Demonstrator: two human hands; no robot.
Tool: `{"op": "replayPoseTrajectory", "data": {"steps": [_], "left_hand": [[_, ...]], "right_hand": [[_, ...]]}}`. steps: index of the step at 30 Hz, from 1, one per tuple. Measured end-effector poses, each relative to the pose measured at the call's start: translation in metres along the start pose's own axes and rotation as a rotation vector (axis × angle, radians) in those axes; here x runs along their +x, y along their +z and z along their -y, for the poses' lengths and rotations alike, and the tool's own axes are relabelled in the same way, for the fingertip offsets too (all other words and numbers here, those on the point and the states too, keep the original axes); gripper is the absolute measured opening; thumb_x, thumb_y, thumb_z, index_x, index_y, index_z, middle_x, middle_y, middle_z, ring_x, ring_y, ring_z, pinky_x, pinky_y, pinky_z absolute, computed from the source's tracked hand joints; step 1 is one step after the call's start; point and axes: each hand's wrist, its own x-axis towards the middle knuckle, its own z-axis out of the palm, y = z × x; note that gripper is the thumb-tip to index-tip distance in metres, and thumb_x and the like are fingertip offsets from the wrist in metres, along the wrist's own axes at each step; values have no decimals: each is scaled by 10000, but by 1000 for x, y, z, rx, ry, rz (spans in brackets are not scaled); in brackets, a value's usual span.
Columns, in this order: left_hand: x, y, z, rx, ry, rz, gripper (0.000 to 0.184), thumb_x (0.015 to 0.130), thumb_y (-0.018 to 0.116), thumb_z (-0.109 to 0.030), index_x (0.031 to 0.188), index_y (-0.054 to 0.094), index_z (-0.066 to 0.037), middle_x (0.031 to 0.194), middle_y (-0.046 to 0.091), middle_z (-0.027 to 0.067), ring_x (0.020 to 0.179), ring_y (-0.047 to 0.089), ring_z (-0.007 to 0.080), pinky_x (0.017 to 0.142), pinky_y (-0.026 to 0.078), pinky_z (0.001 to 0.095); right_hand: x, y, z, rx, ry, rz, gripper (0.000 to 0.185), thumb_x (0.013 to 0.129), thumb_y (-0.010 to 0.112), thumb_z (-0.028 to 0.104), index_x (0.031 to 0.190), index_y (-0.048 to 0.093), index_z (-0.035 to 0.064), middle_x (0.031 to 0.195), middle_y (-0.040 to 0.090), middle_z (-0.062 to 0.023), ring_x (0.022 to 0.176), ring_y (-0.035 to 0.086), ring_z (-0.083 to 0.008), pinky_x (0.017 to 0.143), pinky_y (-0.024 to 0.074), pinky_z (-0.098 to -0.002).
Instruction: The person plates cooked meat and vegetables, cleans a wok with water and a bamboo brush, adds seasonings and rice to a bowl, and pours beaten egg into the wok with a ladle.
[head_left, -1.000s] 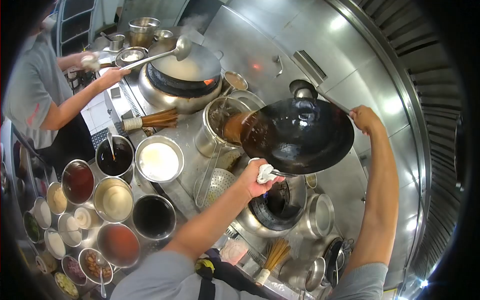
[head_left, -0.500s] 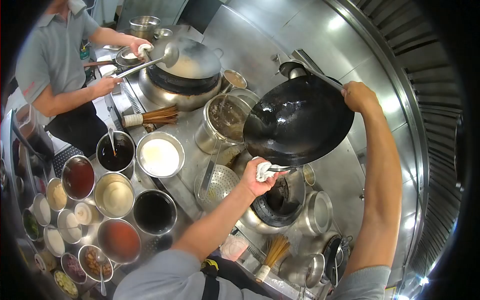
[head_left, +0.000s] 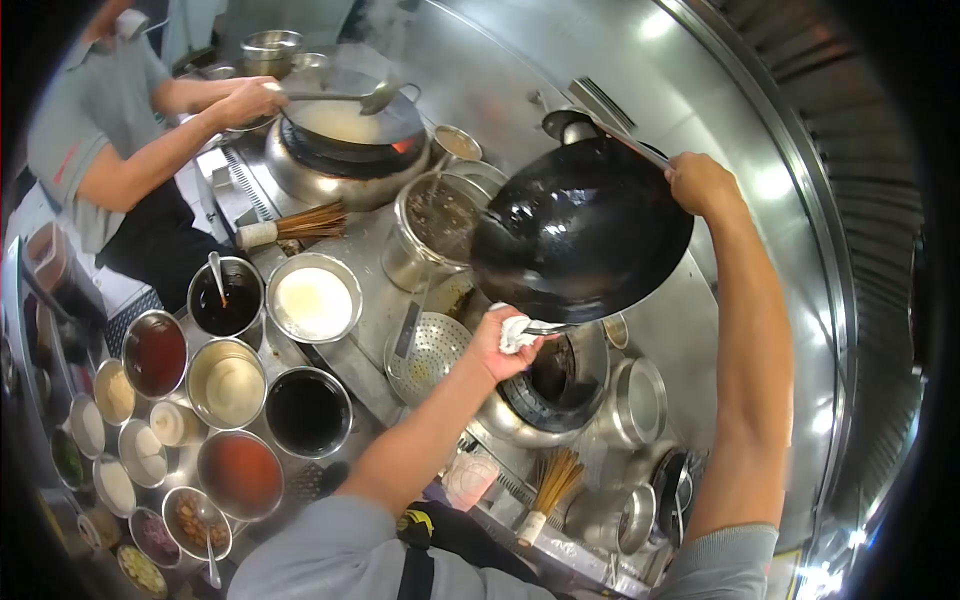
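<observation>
My left hand (head_left: 500, 343) is closed on the handle of a black wok (head_left: 580, 235), with a folded white cloth (head_left: 517, 334) in the grip. Raised and tilted, the wok has a dark, shiny inside. Under it stands a burner (head_left: 545, 400); to its left is a steel pot (head_left: 412, 240) with dark contents. My right hand (head_left: 705, 185) grips the long handle of a ladle (head_left: 625, 138) at the wok's far right rim. The ladle's head lies beyond that rim.
A co-worker (head_left: 110, 150) holds a ladle over another wok (head_left: 350, 125) at upper left. Several bowls of sauces and ingredients, such as dark sauce (head_left: 308, 411), fill the lower left. A perforated strainer (head_left: 425, 360) and bamboo brushes (head_left: 550, 490) lie near the burner.
The wok and both my hands appear slightly further left, as the view shifts a little. The co-worker's hands have come together, and their ladle has moved right over the far wok.
</observation>
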Motion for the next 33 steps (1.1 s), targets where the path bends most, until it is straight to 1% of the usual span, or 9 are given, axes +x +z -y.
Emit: {"op": "replayPoseTrajectory", "data": {"steps": [13, 18, 19, 20, 22, 26, 29, 31, 33], "left_hand": [[3, -72, 93, 900, 217, -560, 141, 827, 596, -119, 937, 580, -33, 766, 619, 113, 614, 628, 240, 462, 488, 405], [40, -104, 119, 973, 103, -679, 224, 859, 594, -224, 1034, 585, -84, 871, 645, 81, 739, 641, 244, 571, 520, 428], [42, -98, 121, 966, 73, -716, 256, 873, 591, -271, 1089, 580, -136, 944, 652, 54, 894, 627, 238, 721, 514, 478], [49, -96, 121, 914, 152, -731, 186, 839, 607, -202, 974, 610, -76, 794, 646, 71, 647, 642, 247, 503, 530, 406], [72, -113, 119, 886, 155, -676, 157, 855, 588, -203, 963, 608, -89, 800, 654, 67, 650, 643, 234, 504, 515, 405], [53, -119, 109, 1003, 17, -545, 379, 881, 666, -530, 993, 624, -170, 834, 675, 5, 742, 690, 169, 449, 447, 303], [4, -117, 100, 1184, 47, -509, 449, 876, 712, -440, 1080, 634, -48, 887, 692, 67, 755, 705, 188, 491, 488, 285], [-25, -110, 113, 1390, 6, -574, 409, 879, 712, -348, 1108, 631, -19, 942, 701, 87, 795, 702, 190, 574, 529, 305], [-53, -115, 135, 1864, 12, -436, 409, 856, 690, -256, 1133, 602, 32, 970, 706, 137, 867, 696, 238, 742, 554, 346]], "right_hand": [[-243, 262, -116, 280, 395, 51, 492, 933, 568, 229, 1396, 469, 96, 1056, 662, -247, 959, 651, -416, 818, 525, -495], [-434, 300, -75, 1431, 763, 41, 705, 884, 577, -5, 1521, 279, 41, 838, 626, -91, 614, 579, -129, 530, 479, -298], [-471, 294, -70, 1414, 834, 37, 695, 886, 571, -13, 1518, 285, 37, 827, 610, -74, 568, 541, -113, 493, 452, -282], [-500, 290, -67, 1404, 899, 26, 686, 889, 564, -22, 1515, 291, 33, 815, 595, -56, 522, 504, -97, 457, 424, -266], [-561, 302, -68, 1273, 995, -17, 676, 890, 558, -27, 1512, 302, 34, 808, 591, -55, 529, 482, -100, 483, 426, -270], [-661, 312, -89, 1028, 1149, 234, 662, 862, 573, -27, 1486, 360, 33, 1057, 661, -190, 731, 576, -166, 721, 489, -313], [-703, 324, -91, 972, 1176, 269, 615, 861, 537, -25, 1459, 399, 24, 1129, 647, -269, 966, 661, -311, 868, 490, -372], [-740, 359, -88, 752, 934, 113, 659, 845, 576, 10, 1476, 391, 44, 832, 630, -159, 582, 520, -203, 615, 470, -359], [-752, 363, -93, 784, 1024, 310, 658, 836, 583, 22, 1469, 407, 59, 813, 629, -201, 614, 568, -255, 655, 479, -373]]}}
